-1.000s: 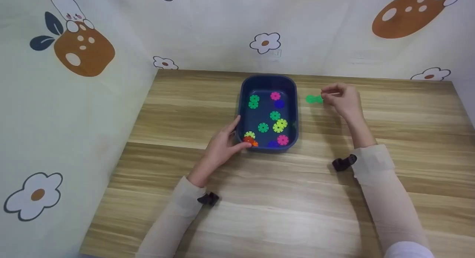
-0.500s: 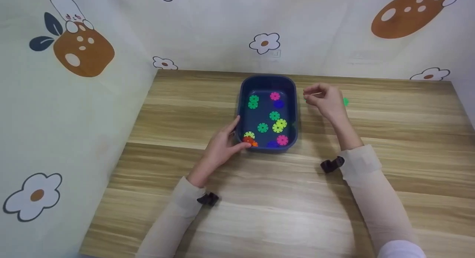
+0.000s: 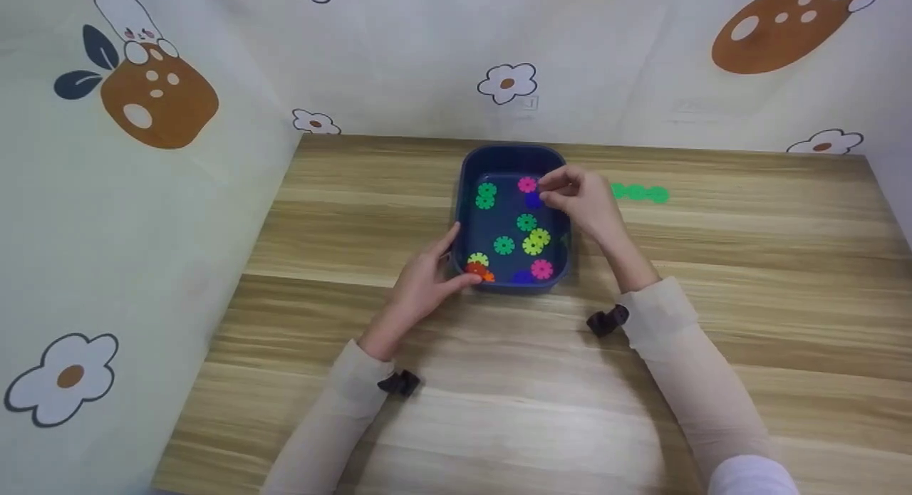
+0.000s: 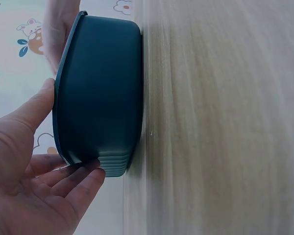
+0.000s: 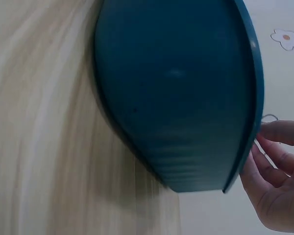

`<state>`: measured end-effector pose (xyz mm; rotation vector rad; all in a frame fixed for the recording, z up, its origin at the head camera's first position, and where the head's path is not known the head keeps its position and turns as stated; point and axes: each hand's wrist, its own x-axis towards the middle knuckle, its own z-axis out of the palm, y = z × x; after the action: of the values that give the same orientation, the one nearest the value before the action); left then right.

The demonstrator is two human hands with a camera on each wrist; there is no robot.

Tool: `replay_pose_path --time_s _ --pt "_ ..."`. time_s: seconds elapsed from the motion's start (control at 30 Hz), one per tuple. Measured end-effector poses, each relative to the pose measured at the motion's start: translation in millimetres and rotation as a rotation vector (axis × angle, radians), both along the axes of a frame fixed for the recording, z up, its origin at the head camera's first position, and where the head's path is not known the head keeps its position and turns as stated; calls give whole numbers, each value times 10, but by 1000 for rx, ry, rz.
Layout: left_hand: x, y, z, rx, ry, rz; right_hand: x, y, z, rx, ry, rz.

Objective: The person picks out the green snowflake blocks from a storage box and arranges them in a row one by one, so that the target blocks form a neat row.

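Several notched discs point(image 3: 504, 246) lie in the blue bin point(image 3: 507, 160), likely light and stiff, best pinched by the rim; left hand point(image 3: 422, 280) grips the bin's near-left corner; right hand point(image 3: 588, 201), thumb and fingers narrowly parted, hovers over its right side

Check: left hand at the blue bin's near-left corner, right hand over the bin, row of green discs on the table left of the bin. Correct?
Wrong side: the head view shows the row of green discs on the table right of the blue bin. The rest stands.
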<state>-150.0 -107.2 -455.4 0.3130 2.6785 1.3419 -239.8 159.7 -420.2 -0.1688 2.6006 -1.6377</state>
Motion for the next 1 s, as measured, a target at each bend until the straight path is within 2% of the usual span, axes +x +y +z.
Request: replay_pose_path --time_s 0.27,0.4,0.53,0.7,0.83,1.0 --pt "2 0 -4 -15 5 3 21 -252 -34 -10 -9 97" --pt "0 -2 -2 -25 18 -6 31 -358 -65 21 -8 137" --pt "-2 1 4 -20 19 -4 28 -438 -128 80 -56 197" --pt "0 17 -1 -15 24 -7 14 -486 -223 129 -177 301" --pt "6 21 -1 -24 26 -9 13 -507 -259 240 -227 352" --pt "6 5 5 -54 34 6 2 -548 -293 419 -175 407"
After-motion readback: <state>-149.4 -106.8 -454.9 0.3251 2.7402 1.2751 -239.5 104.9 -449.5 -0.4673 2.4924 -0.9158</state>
